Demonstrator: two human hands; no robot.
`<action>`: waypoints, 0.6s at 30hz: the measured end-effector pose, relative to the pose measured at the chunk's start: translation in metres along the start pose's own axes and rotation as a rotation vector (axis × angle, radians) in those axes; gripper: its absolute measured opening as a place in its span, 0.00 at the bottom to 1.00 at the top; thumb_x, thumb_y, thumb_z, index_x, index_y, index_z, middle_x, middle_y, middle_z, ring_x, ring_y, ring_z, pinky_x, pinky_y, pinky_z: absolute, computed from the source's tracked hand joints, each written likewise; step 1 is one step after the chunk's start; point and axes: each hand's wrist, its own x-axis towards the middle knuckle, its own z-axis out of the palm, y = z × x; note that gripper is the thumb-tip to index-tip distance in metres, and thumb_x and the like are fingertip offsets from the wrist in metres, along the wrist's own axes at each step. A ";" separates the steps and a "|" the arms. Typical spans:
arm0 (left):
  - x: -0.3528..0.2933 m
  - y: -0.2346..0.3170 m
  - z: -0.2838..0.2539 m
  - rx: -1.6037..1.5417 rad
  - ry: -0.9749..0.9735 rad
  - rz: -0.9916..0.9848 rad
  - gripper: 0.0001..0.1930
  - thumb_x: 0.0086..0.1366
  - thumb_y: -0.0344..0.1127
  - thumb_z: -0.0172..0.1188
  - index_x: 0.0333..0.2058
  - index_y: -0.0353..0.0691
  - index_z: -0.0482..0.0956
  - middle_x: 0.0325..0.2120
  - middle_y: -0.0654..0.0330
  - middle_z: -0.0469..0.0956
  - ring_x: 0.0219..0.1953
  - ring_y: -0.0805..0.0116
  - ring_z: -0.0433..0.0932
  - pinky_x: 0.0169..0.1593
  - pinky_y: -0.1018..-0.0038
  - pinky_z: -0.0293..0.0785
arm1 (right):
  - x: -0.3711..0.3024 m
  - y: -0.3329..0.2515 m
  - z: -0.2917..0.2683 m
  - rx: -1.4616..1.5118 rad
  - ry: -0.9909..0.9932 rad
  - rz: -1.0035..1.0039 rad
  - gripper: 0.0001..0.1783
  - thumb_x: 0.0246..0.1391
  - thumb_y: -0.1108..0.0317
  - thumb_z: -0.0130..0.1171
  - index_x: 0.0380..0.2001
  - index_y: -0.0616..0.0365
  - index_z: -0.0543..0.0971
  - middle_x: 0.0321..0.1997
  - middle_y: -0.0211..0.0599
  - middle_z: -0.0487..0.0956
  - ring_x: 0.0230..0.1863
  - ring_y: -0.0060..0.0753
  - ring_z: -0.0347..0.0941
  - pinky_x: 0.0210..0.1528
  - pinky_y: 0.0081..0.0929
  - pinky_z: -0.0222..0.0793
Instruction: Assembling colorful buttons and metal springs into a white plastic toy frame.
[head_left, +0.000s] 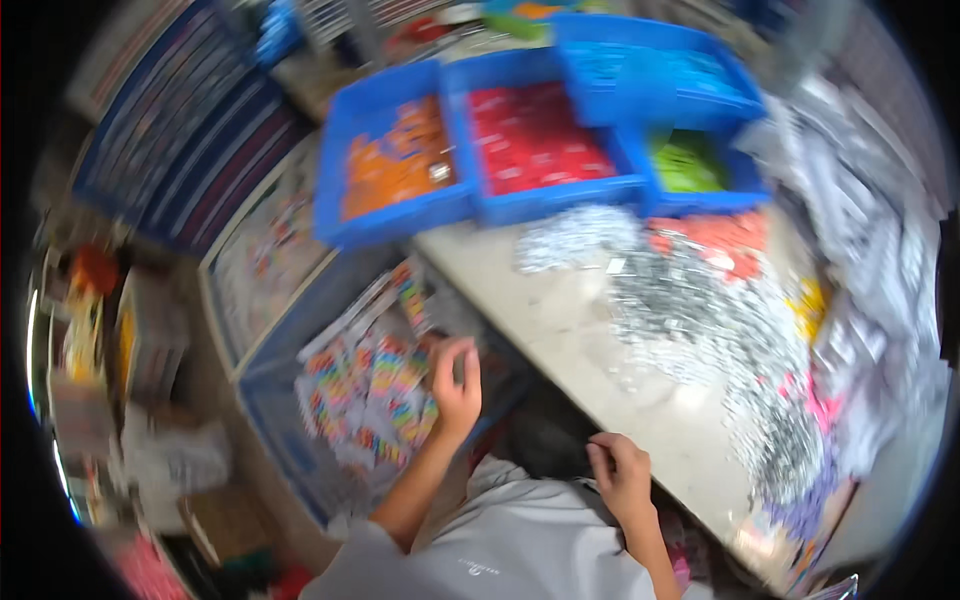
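Observation:
My left hand is over a large blue-rimmed plastic bin, its thumb and fingers bent with a gap between them. Nothing shows in its grasp. Below it in the bin lie many small flat packets with rows of multicoloured pieces on white. By the near edge of the pale worktable, my right hand has its fingers curled in toward the thumb, and I see nothing held there. Both hands are slightly blurred.
Blue trays hold orange pieces, red pieces, light blue pieces and green pieces. Silver pieces and coral pieces are heaped on the table beside clear plastic bags. Stacked blue crates stand at left.

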 end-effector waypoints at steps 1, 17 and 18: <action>0.008 0.032 0.008 -0.016 -0.056 0.168 0.05 0.67 0.22 0.60 0.41 0.33 0.78 0.38 0.52 0.80 0.42 0.55 0.78 0.50 0.62 0.74 | 0.002 0.004 -0.004 0.037 0.057 -0.047 0.05 0.56 0.74 0.68 0.36 0.58 0.82 0.28 0.42 0.80 0.24 0.45 0.76 0.28 0.36 0.72; -0.019 0.146 0.126 -0.178 -0.781 0.521 0.09 0.59 0.26 0.66 0.39 0.37 0.81 0.32 0.53 0.79 0.39 0.51 0.78 0.46 0.58 0.71 | 0.114 0.083 -0.236 -0.461 0.788 -0.109 0.10 0.59 0.75 0.63 0.44 0.62 0.81 0.39 0.46 0.81 0.45 0.50 0.77 0.49 0.39 0.71; -0.018 0.148 0.127 -0.180 -0.794 0.525 0.09 0.59 0.26 0.65 0.39 0.37 0.81 0.32 0.53 0.79 0.38 0.51 0.78 0.46 0.58 0.71 | 0.142 0.089 -0.238 -0.388 0.755 -0.165 0.12 0.59 0.73 0.63 0.46 0.61 0.80 0.40 0.45 0.81 0.46 0.49 0.77 0.50 0.39 0.72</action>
